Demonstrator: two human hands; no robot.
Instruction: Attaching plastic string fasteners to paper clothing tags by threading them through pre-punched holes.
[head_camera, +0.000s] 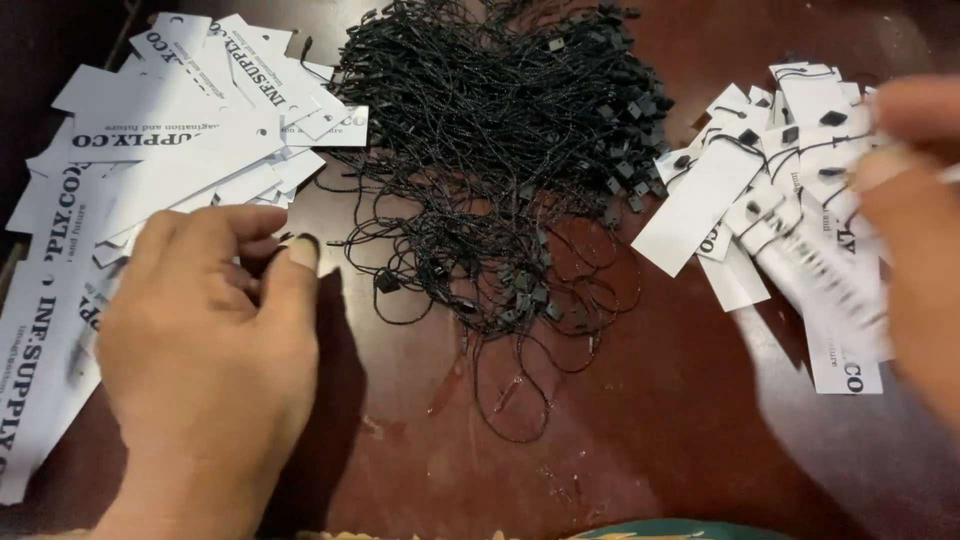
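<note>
White paper tags (150, 170) fan out to the table's (700, 440) left edge. The left hand (205, 330) rests on them, fingers curled, gripping nothing visible. A black string pile (490, 150) fills the centre; bare wood lies below. The blurred right hand (915, 210) overlies the strung tags (760, 200); its grip cannot be told.
</note>
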